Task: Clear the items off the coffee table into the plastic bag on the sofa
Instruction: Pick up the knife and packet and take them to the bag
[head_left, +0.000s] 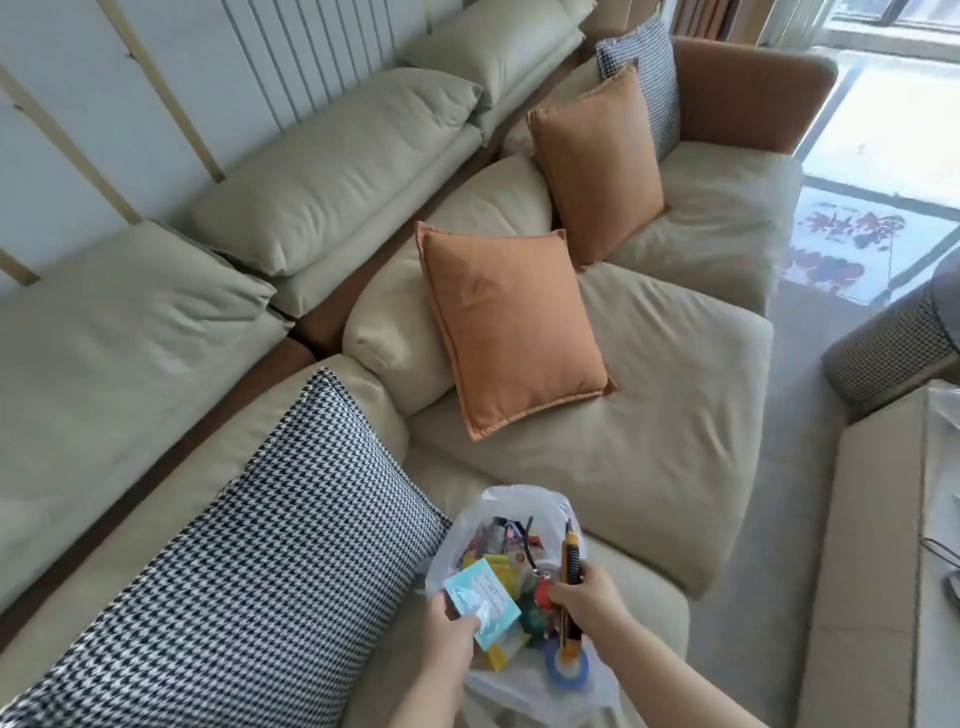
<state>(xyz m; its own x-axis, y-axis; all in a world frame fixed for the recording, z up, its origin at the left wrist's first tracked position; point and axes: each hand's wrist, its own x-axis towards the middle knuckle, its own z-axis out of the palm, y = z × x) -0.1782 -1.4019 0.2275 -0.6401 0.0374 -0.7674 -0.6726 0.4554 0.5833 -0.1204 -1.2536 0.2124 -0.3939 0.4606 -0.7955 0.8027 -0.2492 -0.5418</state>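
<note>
Head view: left hand (451, 631) pinches a light-blue packet (483, 605) by its lower edge, over the open mouth of the plastic bag (498, 525). Right hand (584, 597) is wrapped around a yellow box cutter (570, 564), blade end pointing away, also over the bag. Bag sits on the beige sofa (597, 457), already holding mixed items, just beside a houndstooth cushion (249, 561). Two orange cushions (509, 332) lie further back.

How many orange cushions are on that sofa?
2: one orange cushion leans mid-sofa, another orange cushion stands further back beside a houndstooth pillow. More may be hidden.
</note>
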